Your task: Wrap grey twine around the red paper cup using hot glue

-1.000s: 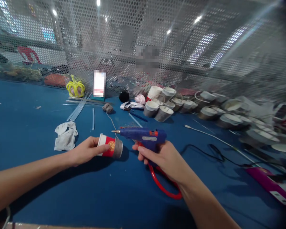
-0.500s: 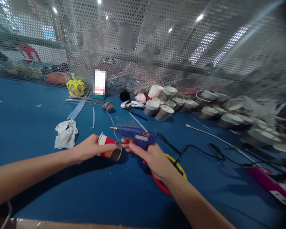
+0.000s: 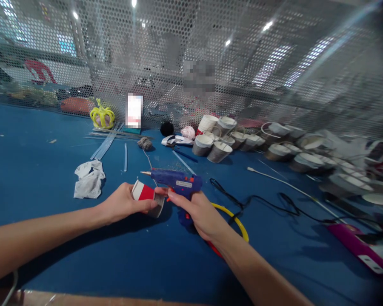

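The head view looks down across the table (image 3: 115,263).

The right grip (image 3: 201,212) partly hides the glue gun (image 3: 170,177).

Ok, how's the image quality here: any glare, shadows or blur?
Head view: lights glare at the top, a pale streak crosses the upper right; same view: soft shadow on the blue tabletop below the left forearm; same view: cups near the right edge look smeared and stretched, while the glue gun and red-and-white cup are clearer.
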`<state>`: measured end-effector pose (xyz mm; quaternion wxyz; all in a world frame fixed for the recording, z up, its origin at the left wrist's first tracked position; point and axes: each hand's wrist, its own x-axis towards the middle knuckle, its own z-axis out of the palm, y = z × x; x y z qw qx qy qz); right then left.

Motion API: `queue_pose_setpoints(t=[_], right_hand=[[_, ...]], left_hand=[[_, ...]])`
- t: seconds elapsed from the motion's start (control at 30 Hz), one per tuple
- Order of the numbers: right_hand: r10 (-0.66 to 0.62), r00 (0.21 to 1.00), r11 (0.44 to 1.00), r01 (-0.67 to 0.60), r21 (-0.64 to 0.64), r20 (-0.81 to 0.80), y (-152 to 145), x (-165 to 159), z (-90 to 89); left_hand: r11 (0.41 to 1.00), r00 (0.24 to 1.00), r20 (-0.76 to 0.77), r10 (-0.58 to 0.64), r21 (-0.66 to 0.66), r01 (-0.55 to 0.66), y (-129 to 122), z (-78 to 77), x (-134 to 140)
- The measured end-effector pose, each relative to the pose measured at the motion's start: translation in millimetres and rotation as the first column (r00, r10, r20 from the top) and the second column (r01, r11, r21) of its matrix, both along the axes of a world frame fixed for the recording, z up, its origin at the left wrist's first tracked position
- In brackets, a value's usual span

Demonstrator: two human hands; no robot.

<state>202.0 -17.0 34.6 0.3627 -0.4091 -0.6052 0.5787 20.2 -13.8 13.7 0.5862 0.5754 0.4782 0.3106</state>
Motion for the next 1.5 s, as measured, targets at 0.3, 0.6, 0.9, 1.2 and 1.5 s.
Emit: queue_pose_setpoints(t=[0.3,0.6,0.9,1.2,1.5], right_hand=[[-0.022,0.998,1.000,0.021,-0.015,-0.059,-0.1,-7.7,2.3],[0.051,0.982,0.990,-0.073,-0.118,-0.182,-1.1,-11.4,2.6],[-0.159,0.946,0.977,0.110,0.183,0.282,-6.4,20.8,26.3],[-0.130,0.862,0.992,0.117,0.058,0.491,-21.1,18.1,27.4],[-0.161,0.820,0.987,0.121,0.109,0.549,-22.4,15.0,24.6]], left_hand=[[1.000,1.000,0.012,-0.018,-0.010,0.018,-1.5,-2.4,4.4],[0.999,0.999,0.010,0.046,-0.011,-0.046,2.1,-1.5,10.8],[0.995,0.995,0.029,0.095,0.020,-0.096,1.3,-6.6,2.4],[0.975,0.986,-0.132,0.098,0.209,-0.069,3.6,-6.1,-7.9],[0.968,0.983,-0.144,0.112,0.239,-0.075,6.3,-11.8,-9.5]])
